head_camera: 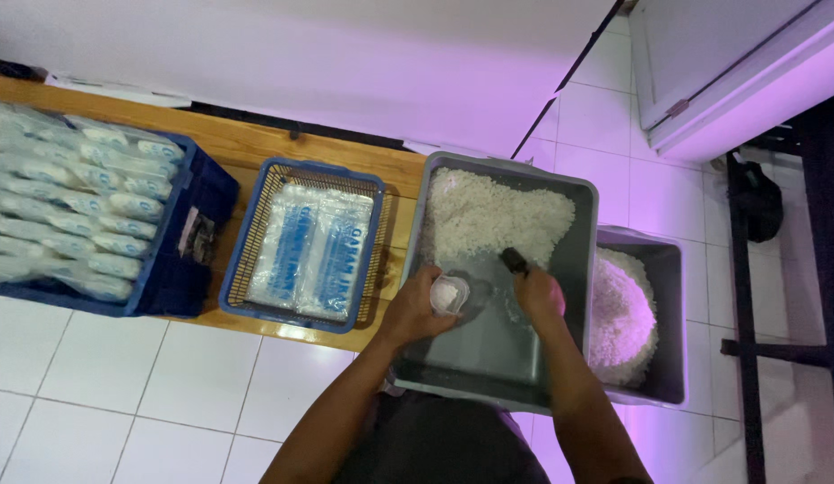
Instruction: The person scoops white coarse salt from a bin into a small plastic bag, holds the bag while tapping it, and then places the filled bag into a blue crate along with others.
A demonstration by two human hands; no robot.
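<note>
Both forearms reach forward from the bottom edge into a grey tub (pixel 585 269) that rests on the end of a wooden bench (pixel 256 148). Left hand (pixel 417 309) is curled around a small clear bag (pixel 449 294), mouth up, a little white fill inside, held just above the bare tub floor. Right hand (pixel 538 294) is clenched on a dark handle (pixel 513 261) — probably a scoop; its bowl is hidden, so I cannot tell whether it is loaded. White rice (pixel 489 215) is heaped against the far wall of the tub, near the handle.

Risks, as judged from this view:
- The bag mouth looks narrow and soft. If the left grip slackens or the mouth folds, grains would miss and scatter on the tub floor — harmless, but slow.
- The tub overhangs the bench end toward the person; a hard push down on its near rim could tip it onto the white tiles.
- A second grey tub (pixel 672 314), heaped with rice, sits lower, just right of the first. A wide right elbow could knock it.

Left of the tub stand a blue mesh basket (pixel 247 251) with flat filled packets (pixel 309 251), and a dark blue crate (pixel 189 260) piled with more.
</note>
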